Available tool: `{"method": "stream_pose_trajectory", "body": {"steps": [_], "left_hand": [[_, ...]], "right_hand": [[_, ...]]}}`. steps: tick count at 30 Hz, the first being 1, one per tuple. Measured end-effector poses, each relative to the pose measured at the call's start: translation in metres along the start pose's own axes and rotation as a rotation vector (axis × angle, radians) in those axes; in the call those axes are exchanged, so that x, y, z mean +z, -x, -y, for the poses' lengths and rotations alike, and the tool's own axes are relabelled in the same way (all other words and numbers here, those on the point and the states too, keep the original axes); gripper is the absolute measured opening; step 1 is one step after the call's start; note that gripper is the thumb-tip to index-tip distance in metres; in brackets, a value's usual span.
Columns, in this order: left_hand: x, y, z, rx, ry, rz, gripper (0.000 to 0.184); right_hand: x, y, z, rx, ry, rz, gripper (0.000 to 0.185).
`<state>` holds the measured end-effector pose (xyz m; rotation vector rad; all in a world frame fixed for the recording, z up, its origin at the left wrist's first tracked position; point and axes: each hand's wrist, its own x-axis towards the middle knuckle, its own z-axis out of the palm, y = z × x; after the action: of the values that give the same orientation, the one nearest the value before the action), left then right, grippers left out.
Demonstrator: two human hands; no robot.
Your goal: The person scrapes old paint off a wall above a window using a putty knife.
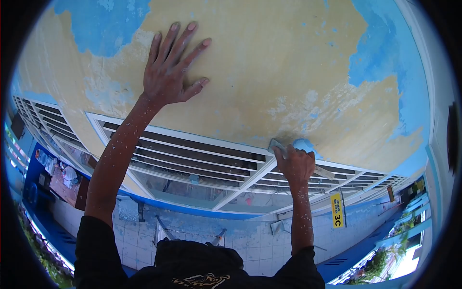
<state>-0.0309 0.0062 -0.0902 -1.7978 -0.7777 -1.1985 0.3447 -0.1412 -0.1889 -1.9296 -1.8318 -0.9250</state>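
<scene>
My left hand [168, 72] lies flat on the wall [250, 53] with its fingers spread and nothing in it. My right hand [297, 167] is wrapped round a scraper [324, 172], whose pale handle end sticks out on the right. The scraper's blade [276, 145] is against the wall just above the white window frame [211, 138]. Next to that hand is a patch of blue paint [303, 144]; larger blue areas remain at the upper left and right. Between them the surface is bare beige with whitish scuffs. Pale flecks dot both forearms.
Slatted windows [192, 159] run below the wall. A yellow "3C" sign [337, 210] hangs at the right. Far below, a tiled floor [260, 250] bears the metal legs [163, 229] of what may be a ladder. Cloths [70, 176] lie on a table at the left.
</scene>
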Motion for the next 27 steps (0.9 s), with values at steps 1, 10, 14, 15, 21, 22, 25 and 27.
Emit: {"method": "stream_pose_trajectory", "body": {"steps": [1,10,14,15,21,22,25,27], "left_hand": [[0.001,0.001,0.000,0.002,0.000,0.000,0.076],[0.000,0.002,0.001,-0.012,-0.006,0.022,0.077],[0.001,-0.001,0.005,-0.009,-0.015,0.008,0.076],[0.002,0.001,0.003,-0.017,-0.013,0.016,0.076],[0.001,0.000,0.003,-0.001,-0.005,0.003,0.075],[0.002,-0.003,0.003,0.000,-0.011,-0.001,0.075],[0.001,0.001,0.002,-0.008,-0.016,0.012,0.075],[0.000,0.000,0.002,-0.005,-0.005,0.015,0.075]], "right_hand": [[-0.001,0.002,-0.002,0.007,0.009,-0.042,0.045],[0.007,0.017,0.003,0.251,-0.120,-0.102,0.049],[0.039,0.038,0.011,0.475,-0.295,-0.103,0.049],[0.041,0.039,0.017,0.527,-0.342,-0.104,0.049],[0.058,0.045,0.050,0.839,-0.696,-0.076,0.058],[0.061,0.041,0.054,0.839,-0.732,-0.108,0.058],[0.060,0.031,0.053,0.842,-0.787,-0.105,0.055],[0.061,0.034,0.053,0.831,-0.855,-0.156,0.051]]}}
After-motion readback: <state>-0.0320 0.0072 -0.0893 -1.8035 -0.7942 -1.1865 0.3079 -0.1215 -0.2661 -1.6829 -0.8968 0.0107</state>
